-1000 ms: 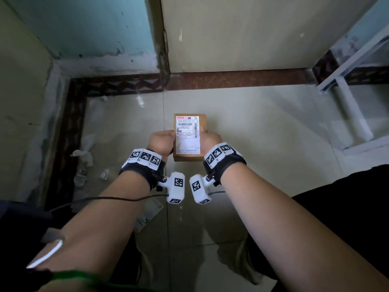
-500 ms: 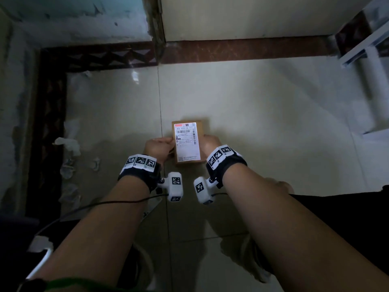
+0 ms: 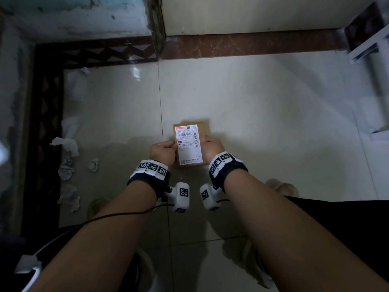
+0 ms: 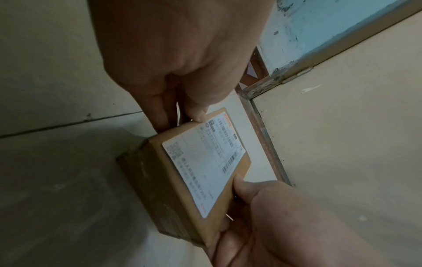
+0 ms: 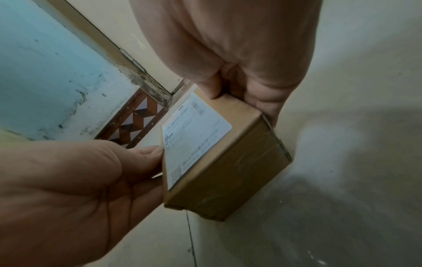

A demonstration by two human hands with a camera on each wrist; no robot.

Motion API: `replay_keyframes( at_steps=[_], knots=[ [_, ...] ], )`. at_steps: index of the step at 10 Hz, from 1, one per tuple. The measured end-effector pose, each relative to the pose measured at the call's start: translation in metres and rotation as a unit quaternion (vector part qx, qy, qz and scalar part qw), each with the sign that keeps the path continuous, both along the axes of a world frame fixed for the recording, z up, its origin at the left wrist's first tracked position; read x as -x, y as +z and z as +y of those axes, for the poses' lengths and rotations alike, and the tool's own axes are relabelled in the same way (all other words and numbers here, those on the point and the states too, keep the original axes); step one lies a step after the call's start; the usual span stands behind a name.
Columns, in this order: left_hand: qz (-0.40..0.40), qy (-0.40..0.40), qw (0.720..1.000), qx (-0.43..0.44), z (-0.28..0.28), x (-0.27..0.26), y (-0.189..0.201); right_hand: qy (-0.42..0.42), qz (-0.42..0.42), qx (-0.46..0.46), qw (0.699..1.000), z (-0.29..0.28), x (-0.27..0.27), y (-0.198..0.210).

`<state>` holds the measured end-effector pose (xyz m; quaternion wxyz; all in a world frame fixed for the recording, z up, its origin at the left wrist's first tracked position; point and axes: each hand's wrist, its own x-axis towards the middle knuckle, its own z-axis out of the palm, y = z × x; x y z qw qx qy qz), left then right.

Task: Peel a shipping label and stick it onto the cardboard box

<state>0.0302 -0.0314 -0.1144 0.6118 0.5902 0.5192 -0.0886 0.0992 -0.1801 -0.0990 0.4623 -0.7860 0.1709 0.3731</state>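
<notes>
A small brown cardboard box (image 3: 203,131) is held low over the tiled floor, with a white shipping label (image 3: 189,148) stuck flat on its top face. My left hand (image 3: 165,149) grips the box's left side, thumb on the top edge by the label. My right hand (image 3: 211,147) grips the right side, thumb on the bare cardboard strip. In the left wrist view, the label (image 4: 205,162) covers most of the box (image 4: 146,180) top. In the right wrist view, the box (image 5: 228,171) hangs close to the floor. I cannot tell whether it touches the floor.
Crumpled white paper scraps (image 3: 67,144) litter the floor along the left wall with its dark patterned skirting (image 3: 94,53). A closed door (image 3: 252,13) stands ahead and a white frame (image 3: 370,49) at the far right. My sandalled feet (image 3: 282,186) are just behind the box.
Both hands have lowered the box toward the floor while keeping their grip. The head view has tilted down, so more floor and less wall shows.
</notes>
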Motion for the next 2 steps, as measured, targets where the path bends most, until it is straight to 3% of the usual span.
replay_keyframes(
  at_steps=[2],
  knots=[
    [-0.002,-0.002,1.0,-0.023,0.003,0.0,0.019,0.013,-0.021,-0.033,0.999,-0.001,-0.007,0.007]
  ],
)
